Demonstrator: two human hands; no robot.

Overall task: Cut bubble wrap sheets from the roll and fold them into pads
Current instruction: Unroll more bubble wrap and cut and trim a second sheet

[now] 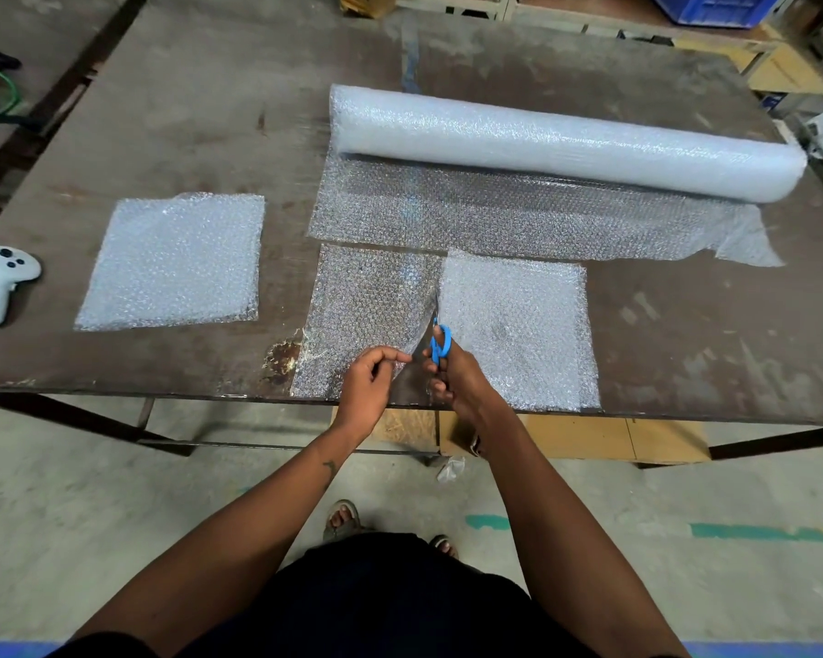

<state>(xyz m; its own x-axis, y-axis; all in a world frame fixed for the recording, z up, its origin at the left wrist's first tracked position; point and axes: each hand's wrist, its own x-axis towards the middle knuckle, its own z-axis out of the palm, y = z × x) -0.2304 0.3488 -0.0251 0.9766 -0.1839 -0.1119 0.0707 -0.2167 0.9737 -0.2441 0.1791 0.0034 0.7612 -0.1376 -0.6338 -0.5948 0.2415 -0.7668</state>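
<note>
A: Why is the left hand (pixel 369 379) pinching that near sheet (pixel 367 315)?

B: To keep it taut while the right hand (pixel 452 377) grips the scissors (pixel 439 343), cutting toward the far roll (pixel 566 142).

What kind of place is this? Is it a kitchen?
No, probably a workshop or warehouse: a worn work table, a big bubble wrap roll, and a bare concrete floor with cardboard boxes underneath.
</note>
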